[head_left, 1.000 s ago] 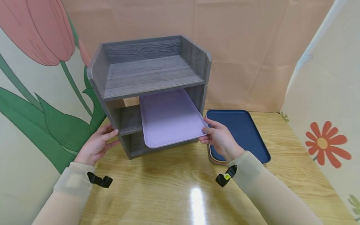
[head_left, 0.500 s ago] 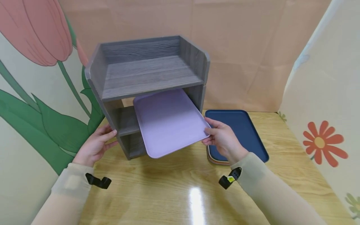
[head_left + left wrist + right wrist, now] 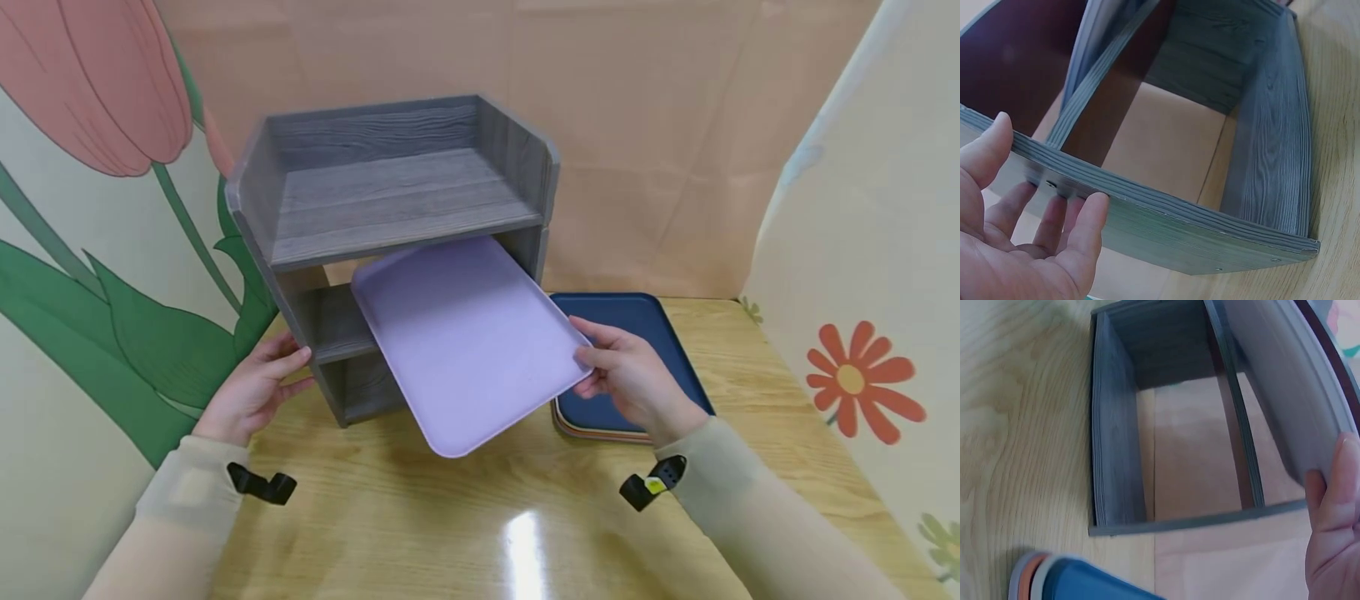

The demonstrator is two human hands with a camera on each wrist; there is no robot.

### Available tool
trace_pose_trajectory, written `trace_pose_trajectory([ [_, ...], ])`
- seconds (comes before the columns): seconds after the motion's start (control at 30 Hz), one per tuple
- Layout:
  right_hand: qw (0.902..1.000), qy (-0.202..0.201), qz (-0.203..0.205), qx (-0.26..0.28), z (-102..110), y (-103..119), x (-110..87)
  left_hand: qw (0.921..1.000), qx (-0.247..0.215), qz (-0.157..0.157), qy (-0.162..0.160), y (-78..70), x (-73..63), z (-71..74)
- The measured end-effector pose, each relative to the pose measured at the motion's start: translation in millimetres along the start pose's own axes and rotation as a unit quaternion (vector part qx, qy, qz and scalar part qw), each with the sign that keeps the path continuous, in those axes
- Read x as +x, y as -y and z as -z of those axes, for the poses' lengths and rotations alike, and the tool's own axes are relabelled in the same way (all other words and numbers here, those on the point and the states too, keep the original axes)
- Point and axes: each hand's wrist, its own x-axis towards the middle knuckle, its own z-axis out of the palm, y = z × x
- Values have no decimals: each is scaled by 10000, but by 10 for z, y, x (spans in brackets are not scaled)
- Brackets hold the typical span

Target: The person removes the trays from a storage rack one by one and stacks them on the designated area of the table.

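A lilac tray [image 3: 472, 342] slants out of the middle compartment of a grey wood-grain shelf unit [image 3: 405, 196]. Its front corner juts past the shelf's front, and its far end is still under the top board. My right hand [image 3: 630, 375] pinches the tray's right edge, thumb on top and fingers below; the right wrist view shows the thumb and a finger of that hand [image 3: 1335, 531] at the tray's rim. At the shelf's left side, my left hand [image 3: 258, 383] rests its fairly straight fingers [image 3: 1088, 231] against the outer panel, thumb by the front edge.
A stack of trays, a dark blue one [image 3: 600, 321] on top, lies on the wooden table [image 3: 360, 517] right of the shelf. A wall with painted tulips [image 3: 97, 92] stands close on the left, and a flower-printed panel [image 3: 862, 383] on the right.
My right hand has moved right and toward me, drawing the lilac tray further out and turning it so its front corner swings forward. The left hand stays at the shelf's side.
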Motion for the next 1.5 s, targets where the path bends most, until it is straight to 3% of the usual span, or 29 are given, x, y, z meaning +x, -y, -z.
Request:
trace_pose_trajectory([
  [0.37, 9988, 371, 256, -207, 283, 22, -127, 10000, -11, 20, -60, -7, -7, -8],
  [0.8, 9881, 971, 1039, -581, 655, 44, -241, 10000, 21, 40, -43, -12, -7, -7],
  [1.17, 9821, 911, 1134, -1196, 878, 100, -370, 10000, 86, -13, 30, -1, 9, -7],
  [1.5, 9779, 1134, 1432, -1021, 1072, 123, -494, 10000, -21, 9, 11, 5, 14, 3],
])
